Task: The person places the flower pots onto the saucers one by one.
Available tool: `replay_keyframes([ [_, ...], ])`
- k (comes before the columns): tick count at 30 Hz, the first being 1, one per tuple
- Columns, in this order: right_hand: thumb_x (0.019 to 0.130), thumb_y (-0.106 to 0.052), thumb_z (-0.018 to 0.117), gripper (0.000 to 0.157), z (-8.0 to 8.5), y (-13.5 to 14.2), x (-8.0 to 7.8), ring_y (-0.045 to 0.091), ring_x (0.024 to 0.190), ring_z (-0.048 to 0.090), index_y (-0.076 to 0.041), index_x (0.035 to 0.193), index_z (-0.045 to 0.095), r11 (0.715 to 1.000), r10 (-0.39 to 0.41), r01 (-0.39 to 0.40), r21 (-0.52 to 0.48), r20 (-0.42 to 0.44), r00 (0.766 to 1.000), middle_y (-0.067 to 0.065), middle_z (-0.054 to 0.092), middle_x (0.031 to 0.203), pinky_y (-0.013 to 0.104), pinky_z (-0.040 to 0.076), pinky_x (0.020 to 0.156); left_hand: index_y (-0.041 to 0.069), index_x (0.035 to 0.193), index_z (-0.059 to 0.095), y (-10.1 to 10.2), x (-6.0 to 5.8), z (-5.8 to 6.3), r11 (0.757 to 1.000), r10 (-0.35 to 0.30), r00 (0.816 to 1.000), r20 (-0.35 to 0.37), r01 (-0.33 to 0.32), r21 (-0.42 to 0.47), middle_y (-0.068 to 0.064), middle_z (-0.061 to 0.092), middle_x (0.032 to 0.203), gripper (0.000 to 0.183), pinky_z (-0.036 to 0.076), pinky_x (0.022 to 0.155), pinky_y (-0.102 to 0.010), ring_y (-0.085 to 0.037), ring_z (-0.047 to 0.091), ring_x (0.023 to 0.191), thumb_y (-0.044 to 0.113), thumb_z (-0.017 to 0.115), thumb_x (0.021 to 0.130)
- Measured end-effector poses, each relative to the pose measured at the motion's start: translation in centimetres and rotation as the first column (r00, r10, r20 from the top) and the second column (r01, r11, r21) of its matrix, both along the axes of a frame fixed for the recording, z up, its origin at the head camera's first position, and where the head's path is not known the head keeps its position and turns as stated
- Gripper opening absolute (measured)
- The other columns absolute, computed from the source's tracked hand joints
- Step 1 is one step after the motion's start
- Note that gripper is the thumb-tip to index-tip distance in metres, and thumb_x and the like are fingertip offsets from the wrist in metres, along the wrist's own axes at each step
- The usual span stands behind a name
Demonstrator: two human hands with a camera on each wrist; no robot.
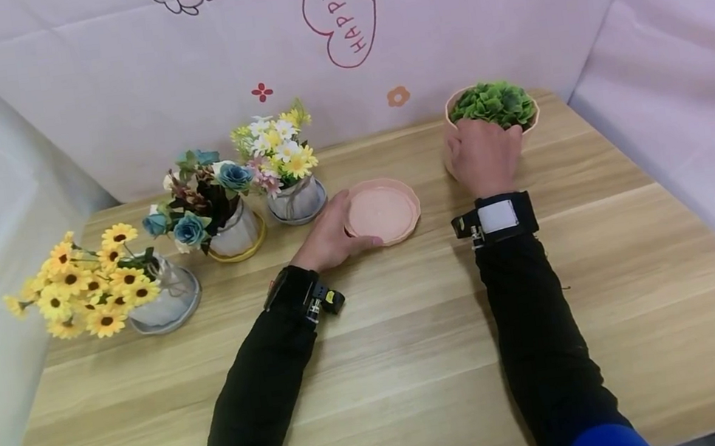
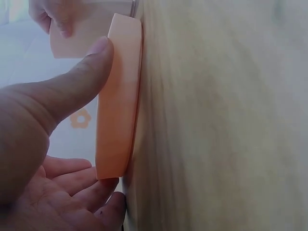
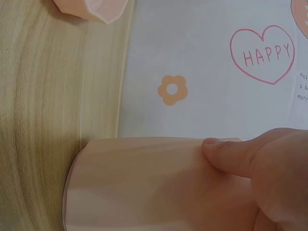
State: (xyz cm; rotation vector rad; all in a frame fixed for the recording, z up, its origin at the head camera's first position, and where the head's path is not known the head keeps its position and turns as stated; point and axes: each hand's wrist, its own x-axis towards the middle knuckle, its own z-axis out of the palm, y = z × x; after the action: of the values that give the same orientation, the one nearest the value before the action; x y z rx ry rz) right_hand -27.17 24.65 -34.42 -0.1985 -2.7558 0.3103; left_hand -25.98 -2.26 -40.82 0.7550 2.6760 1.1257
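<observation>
My left hand (image 1: 331, 237) holds a shallow pink saucer (image 1: 383, 211) at its near left side, thumb and fingers spread around the edge. In the left wrist view the thumb presses the side of the saucer, which stands right at the tabletop. Farther right, my right hand (image 1: 488, 156) grips the near rim of a pink flower pot (image 3: 139, 185) filled with a leafy green plant (image 1: 497, 103). The thumb shows at the pot's upper edge in the right wrist view; the other fingers are mostly hidden.
Left of the saucer stand white pots with yellow sunflowers (image 1: 97, 285), blue roses (image 1: 191, 230) and mixed daisies (image 1: 281, 143), each on its own saucer. The wooden table (image 1: 402, 366) ends at a printed cloth (image 1: 439, 12) behind it.
</observation>
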Motion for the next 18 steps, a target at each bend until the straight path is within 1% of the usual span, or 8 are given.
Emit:
replay_keyframes([
  [3, 0.099, -0.028, 0.043, 0.029, 0.0, 0.0, 0.0, 0.038, 0.087, 0.058, -0.007, 0.092, 0.061, 1.0, 0.002, -0.002, 0.0, 0.007, 1.0, 0.016, 0.063, 0.088, 0.053, 0.032, 0.08, 0.006, 0.145, 0.027, -0.2, 0.3, 0.0, 1.0, -0.015, 1.0, 0.0, 0.015, 0.007, -0.013, 0.039, 0.137, 0.095, 0.028, 0.102, -0.027, -0.022, 0.037, 0.127, 0.038, 0.081, 0.074],
  [5, 0.099, -0.028, 0.043, 0.029, 0.0, 0.1, 0.1, 0.038, 0.086, 0.058, -0.007, 0.091, 0.06, 1.0, 0.004, -0.004, -0.002, 0.01, 1.0, 0.016, 0.062, 0.087, 0.053, 0.032, 0.08, 0.005, 0.146, 0.027, -0.3, 0.6, 0.1, 1.0, -0.016, 1.0, -0.002, 0.016, 0.003, -0.013, 0.038, 0.139, 0.096, 0.027, 0.103, -0.027, -0.022, 0.036, 0.128, 0.037, 0.082, 0.073],
  [11, 0.1, -0.029, 0.045, 0.028, 0.0, 0.1, 0.2, 0.038, 0.088, 0.058, -0.007, 0.093, 0.061, 1.0, 0.009, -0.009, -0.007, 0.028, 1.0, 0.016, 0.063, 0.088, 0.052, 0.032, 0.08, 0.004, 0.149, 0.02, -0.6, 1.3, 0.2, 0.999, -0.01, 1.0, 0.01, 0.011, -0.04, -0.014, 0.028, 0.148, 0.103, 0.02, 0.107, -0.027, -0.02, 0.025, 0.136, 0.039, 0.081, 0.074],
  [15, 0.099, -0.029, 0.046, 0.028, 0.1, 0.1, 0.4, 0.038, 0.089, 0.058, -0.007, 0.095, 0.062, 1.0, 0.015, -0.015, -0.006, 0.038, 0.999, 0.016, 0.063, 0.09, 0.053, 0.031, 0.082, 0.004, 0.149, 0.019, -1.0, 1.7, 0.3, 0.999, -0.027, 1.0, 0.017, 0.027, -0.038, -0.013, 0.027, 0.149, 0.102, 0.019, 0.107, -0.027, -0.019, 0.024, 0.136, 0.038, 0.08, 0.075],
  [18, 0.099, -0.029, 0.046, 0.028, 0.2, 0.2, 0.4, 0.038, 0.089, 0.058, -0.007, 0.092, 0.061, 1.0, 0.018, -0.018, -0.003, 0.036, 0.999, 0.016, 0.063, 0.089, 0.054, 0.032, 0.082, 0.005, 0.15, 0.018, -1.3, 2.0, 0.4, 0.999, -0.03, 0.999, 0.034, 0.031, -0.036, -0.011, 0.024, 0.151, 0.103, 0.019, 0.107, -0.027, -0.017, 0.022, 0.137, 0.039, 0.08, 0.075],
])
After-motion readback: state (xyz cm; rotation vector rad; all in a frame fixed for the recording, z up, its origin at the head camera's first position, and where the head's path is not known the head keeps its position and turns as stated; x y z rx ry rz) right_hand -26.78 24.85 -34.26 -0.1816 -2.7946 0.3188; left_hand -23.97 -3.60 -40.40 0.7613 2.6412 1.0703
